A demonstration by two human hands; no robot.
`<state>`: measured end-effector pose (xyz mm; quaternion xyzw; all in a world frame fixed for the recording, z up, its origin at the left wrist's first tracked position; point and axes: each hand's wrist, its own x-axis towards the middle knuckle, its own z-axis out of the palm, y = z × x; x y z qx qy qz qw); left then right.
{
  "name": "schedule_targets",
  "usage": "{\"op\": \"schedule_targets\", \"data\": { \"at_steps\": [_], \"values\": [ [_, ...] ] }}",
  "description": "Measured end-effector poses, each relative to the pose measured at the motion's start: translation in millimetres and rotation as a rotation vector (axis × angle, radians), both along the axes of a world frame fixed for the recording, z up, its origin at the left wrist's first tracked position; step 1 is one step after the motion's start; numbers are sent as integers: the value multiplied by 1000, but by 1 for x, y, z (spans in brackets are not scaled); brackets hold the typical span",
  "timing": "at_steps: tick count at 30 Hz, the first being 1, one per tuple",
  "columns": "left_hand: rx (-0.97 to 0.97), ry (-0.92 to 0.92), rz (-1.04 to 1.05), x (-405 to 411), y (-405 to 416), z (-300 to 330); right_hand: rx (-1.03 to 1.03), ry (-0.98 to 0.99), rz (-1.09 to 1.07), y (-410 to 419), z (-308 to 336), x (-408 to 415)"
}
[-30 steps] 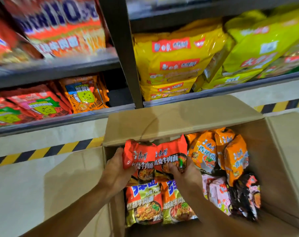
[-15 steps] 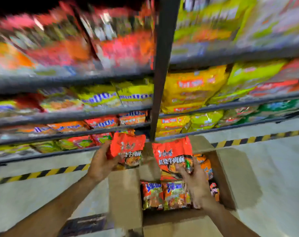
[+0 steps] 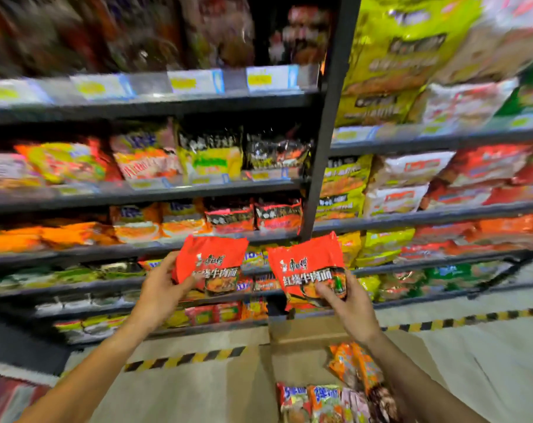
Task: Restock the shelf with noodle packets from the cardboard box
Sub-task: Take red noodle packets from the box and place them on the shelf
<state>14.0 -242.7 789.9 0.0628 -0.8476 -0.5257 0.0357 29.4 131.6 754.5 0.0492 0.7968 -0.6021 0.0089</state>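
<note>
Fingers of each hand pinch one red noodle packet before the shelf.

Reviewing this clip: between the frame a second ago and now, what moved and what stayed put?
Both hands lifted their red noodle packets out of the cardboard box and up in front of the shelves: left hand with the left packet, right hand with the right packet. The camera tilted up. Both grips are unchanged, and the remaining packets stay in the box.

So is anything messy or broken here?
Nothing broken or spilled shows. Each hand, left and right, holds a red packet whole. Packets in the box lie jumbled, and the shelves are too blurred to judge.
</note>
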Motion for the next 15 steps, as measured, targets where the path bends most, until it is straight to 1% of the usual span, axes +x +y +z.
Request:
{"op": "schedule_targets", "data": {
  "at_steps": [9,15],
  "values": [
    [62,209,164,115,-46,106,-99,261,169,-54,91,15],
    [68,324,318,190,-97,149,-131,346,345,-133,142,25]
  ]
}}
